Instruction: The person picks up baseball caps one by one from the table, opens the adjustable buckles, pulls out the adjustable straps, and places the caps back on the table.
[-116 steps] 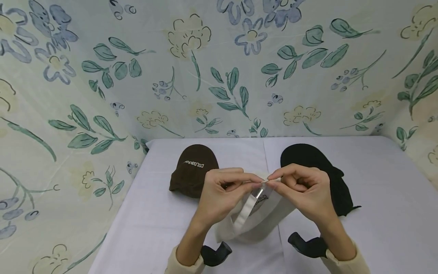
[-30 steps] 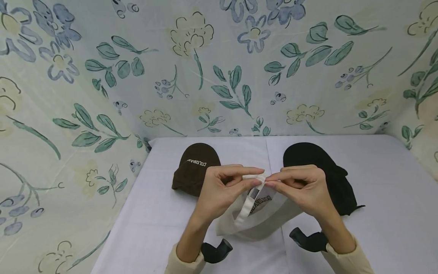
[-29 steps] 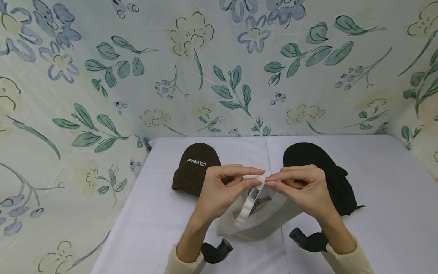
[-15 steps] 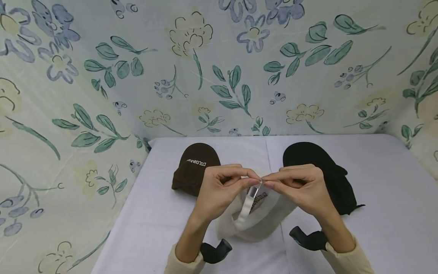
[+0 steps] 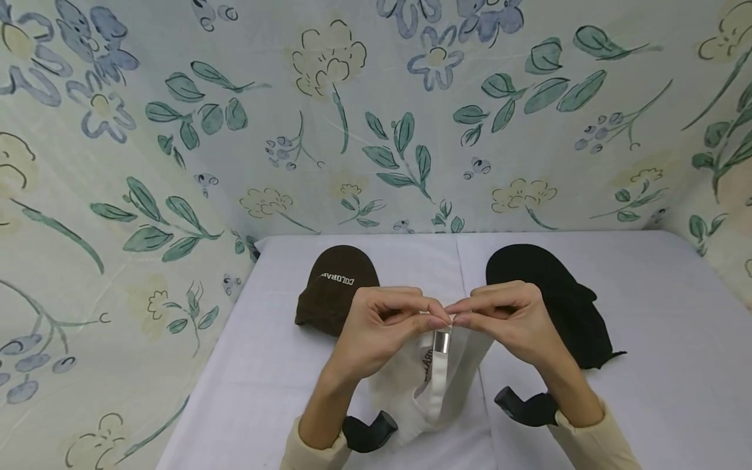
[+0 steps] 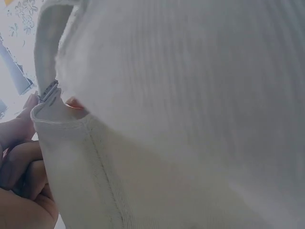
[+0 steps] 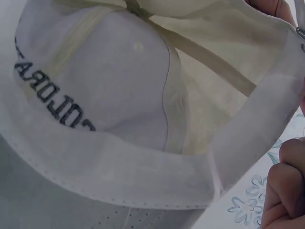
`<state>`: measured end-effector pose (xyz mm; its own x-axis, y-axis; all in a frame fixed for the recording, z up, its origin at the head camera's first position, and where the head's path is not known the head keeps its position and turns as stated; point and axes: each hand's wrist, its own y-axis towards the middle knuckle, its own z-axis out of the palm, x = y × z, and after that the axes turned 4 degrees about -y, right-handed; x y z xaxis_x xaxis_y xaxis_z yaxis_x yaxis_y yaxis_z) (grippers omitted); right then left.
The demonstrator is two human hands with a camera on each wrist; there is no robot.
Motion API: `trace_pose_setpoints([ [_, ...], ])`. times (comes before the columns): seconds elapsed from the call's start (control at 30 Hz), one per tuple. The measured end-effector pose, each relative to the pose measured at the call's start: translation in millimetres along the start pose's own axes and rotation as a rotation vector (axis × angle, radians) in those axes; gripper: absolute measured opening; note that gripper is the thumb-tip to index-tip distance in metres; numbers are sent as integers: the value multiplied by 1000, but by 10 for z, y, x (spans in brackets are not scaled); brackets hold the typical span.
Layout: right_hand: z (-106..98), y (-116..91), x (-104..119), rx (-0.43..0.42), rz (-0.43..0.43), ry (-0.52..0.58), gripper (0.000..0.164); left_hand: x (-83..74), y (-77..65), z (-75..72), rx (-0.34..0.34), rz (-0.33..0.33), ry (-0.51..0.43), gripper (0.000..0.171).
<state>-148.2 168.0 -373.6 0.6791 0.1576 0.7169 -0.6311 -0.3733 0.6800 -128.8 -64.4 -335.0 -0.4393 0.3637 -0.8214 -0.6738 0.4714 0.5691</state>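
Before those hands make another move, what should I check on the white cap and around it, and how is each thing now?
1. Left fingers pinching the strap: ok.
2. Right fingers pinching right beside them: ok.
3. Metal buckle on the strap, visible: ok.
4. Strap threaded fully through: cannot tell, fingertips cover it.
5. Brown cap and black cap resting on the table, unheld: ok.
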Motion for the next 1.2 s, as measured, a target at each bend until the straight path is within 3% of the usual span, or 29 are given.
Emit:
trace_pose_setpoints([
  [0.13, 11, 8, -13, 23, -8, 45, 27, -3, -1, -4, 14, 3, -10, 3],
  [0.3, 24, 9, -19, -6, -35, 59, 23, -19, 0, 0, -14, -3, -5, 4],
  [0.57, 27, 0, -28, -26, -70, 78, 21, -52, 0, 15, -49, -57, 16, 6],
  [1.2, 9, -5, 45, -61, -38, -49, 28, -78, -16, 9, -11, -185, 69, 6],
])
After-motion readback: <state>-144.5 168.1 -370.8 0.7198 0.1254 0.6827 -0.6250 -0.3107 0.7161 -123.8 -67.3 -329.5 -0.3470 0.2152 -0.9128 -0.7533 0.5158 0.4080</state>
